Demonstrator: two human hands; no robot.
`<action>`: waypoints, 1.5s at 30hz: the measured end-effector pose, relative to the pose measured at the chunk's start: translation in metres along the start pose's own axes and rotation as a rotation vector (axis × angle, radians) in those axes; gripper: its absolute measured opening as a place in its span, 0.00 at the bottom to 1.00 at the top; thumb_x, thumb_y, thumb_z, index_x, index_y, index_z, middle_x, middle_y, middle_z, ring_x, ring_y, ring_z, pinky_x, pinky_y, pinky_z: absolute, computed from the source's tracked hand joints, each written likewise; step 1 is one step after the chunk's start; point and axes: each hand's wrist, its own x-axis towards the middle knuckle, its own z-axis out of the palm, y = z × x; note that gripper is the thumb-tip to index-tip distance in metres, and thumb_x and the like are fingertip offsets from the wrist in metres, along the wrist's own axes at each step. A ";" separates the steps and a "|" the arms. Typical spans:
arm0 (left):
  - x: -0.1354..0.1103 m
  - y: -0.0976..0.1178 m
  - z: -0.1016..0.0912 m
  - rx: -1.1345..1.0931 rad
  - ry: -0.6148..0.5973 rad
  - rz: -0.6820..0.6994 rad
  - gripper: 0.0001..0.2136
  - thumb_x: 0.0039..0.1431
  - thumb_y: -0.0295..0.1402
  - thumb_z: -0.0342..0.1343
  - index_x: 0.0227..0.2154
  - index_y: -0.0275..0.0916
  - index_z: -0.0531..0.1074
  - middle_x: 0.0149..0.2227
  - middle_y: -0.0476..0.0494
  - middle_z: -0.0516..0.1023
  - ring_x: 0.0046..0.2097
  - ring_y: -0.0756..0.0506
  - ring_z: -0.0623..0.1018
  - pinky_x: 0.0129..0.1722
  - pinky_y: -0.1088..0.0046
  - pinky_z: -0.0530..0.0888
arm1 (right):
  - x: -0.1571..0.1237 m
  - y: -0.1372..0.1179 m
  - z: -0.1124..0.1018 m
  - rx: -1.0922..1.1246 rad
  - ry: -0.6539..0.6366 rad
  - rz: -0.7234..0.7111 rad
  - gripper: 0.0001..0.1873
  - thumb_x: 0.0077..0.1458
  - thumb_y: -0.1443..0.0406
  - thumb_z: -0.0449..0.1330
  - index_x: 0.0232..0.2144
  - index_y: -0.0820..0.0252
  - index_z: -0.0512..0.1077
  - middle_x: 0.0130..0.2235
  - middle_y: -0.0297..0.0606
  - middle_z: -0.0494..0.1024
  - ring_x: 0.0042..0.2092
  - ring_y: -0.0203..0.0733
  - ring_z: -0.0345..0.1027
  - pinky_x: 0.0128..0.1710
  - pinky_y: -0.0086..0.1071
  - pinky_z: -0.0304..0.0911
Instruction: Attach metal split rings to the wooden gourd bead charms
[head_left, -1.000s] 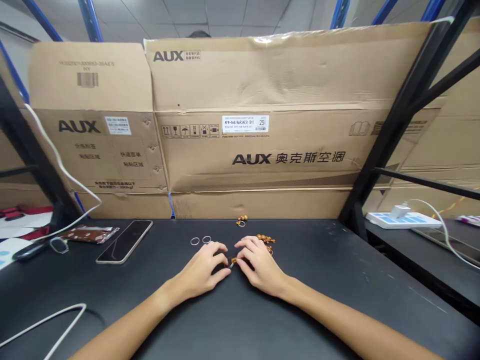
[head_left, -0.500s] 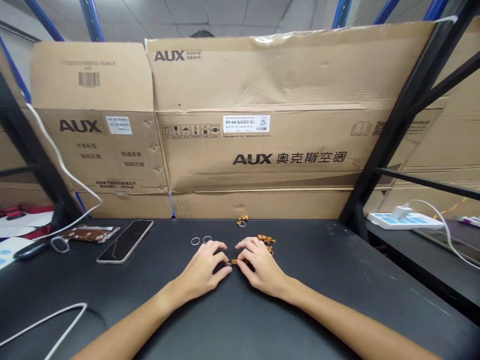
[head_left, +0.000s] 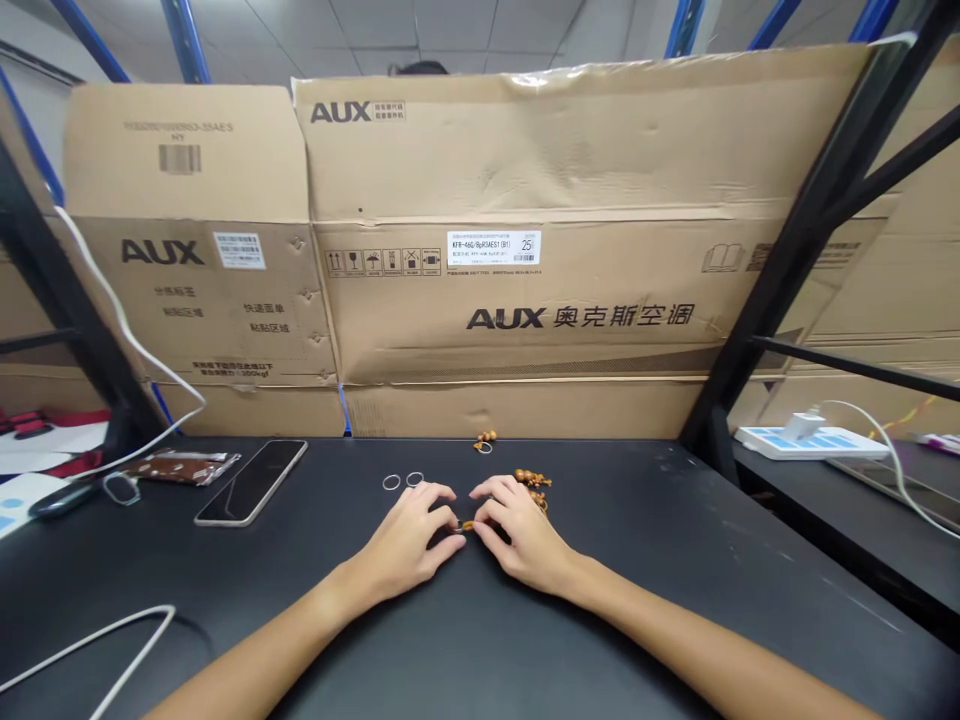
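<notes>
The left hand [head_left: 405, 545] and right hand [head_left: 525, 540] pinch narrow, fingertips meeting on a tiny bead [head_left: 467, 525] between them (too small to make out more). Two rings [head_left: 403, 480] lie just beyond the left hand, a bead string [head_left: 532, 480] just beyond the right, and a phone [head_left: 251, 482] farther left.

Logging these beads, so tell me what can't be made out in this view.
Head view:
- Bead piece: the fingers of the left hand and right hand hide most of it, so its shape is unclear.
- Bead strand: the right hand's fingers may hide its lower end, and its beads are too small to count.
- Far bead cluster: too small to count or see how it is joined.
</notes>
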 end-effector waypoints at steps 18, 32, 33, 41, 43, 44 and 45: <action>-0.001 0.000 0.003 -0.004 0.023 0.030 0.07 0.63 0.33 0.52 0.32 0.40 0.74 0.48 0.42 0.70 0.49 0.42 0.70 0.51 0.62 0.67 | -0.001 0.000 -0.001 0.059 0.008 -0.067 0.04 0.59 0.69 0.54 0.31 0.57 0.68 0.47 0.42 0.69 0.51 0.46 0.59 0.51 0.45 0.60; 0.003 -0.003 -0.002 -0.147 0.004 0.048 0.08 0.64 0.30 0.50 0.32 0.41 0.74 0.48 0.44 0.68 0.48 0.45 0.69 0.51 0.67 0.67 | 0.001 0.003 0.003 -0.045 0.123 0.129 0.09 0.56 0.70 0.53 0.26 0.58 0.69 0.45 0.44 0.71 0.49 0.50 0.60 0.46 0.47 0.62; 0.003 -0.003 -0.002 -0.159 -0.005 0.041 0.08 0.64 0.30 0.50 0.32 0.41 0.74 0.48 0.44 0.68 0.48 0.45 0.70 0.51 0.67 0.67 | 0.001 0.004 0.003 -0.039 0.128 0.137 0.09 0.56 0.70 0.53 0.25 0.58 0.69 0.45 0.45 0.71 0.49 0.50 0.60 0.46 0.47 0.63; 0.001 -0.007 -0.001 -0.084 -0.022 0.005 0.06 0.62 0.31 0.52 0.30 0.40 0.72 0.48 0.44 0.69 0.48 0.44 0.70 0.52 0.63 0.67 | 0.000 0.001 0.002 -0.024 0.159 0.096 0.07 0.56 0.70 0.55 0.27 0.58 0.68 0.45 0.43 0.71 0.50 0.48 0.61 0.48 0.44 0.61; 0.001 -0.009 -0.001 -0.049 0.004 0.004 0.07 0.62 0.32 0.52 0.29 0.39 0.71 0.47 0.43 0.70 0.47 0.44 0.70 0.51 0.62 0.67 | 0.001 0.000 0.001 -0.019 0.177 0.089 0.07 0.56 0.70 0.54 0.26 0.58 0.67 0.45 0.42 0.71 0.49 0.47 0.61 0.48 0.43 0.61; 0.001 -0.010 -0.001 -0.031 0.016 0.004 0.07 0.62 0.32 0.52 0.28 0.39 0.71 0.47 0.43 0.70 0.47 0.43 0.70 0.51 0.61 0.67 | 0.001 0.000 0.000 -0.018 0.190 0.088 0.07 0.56 0.70 0.54 0.26 0.58 0.67 0.45 0.42 0.71 0.49 0.48 0.61 0.47 0.43 0.61; 0.001 -0.012 -0.001 -0.012 0.026 0.000 0.08 0.62 0.32 0.52 0.28 0.39 0.70 0.47 0.43 0.70 0.47 0.43 0.70 0.50 0.61 0.67 | 0.002 0.001 -0.001 -0.021 0.207 0.093 0.07 0.56 0.70 0.54 0.26 0.58 0.67 0.44 0.42 0.71 0.48 0.48 0.61 0.47 0.43 0.60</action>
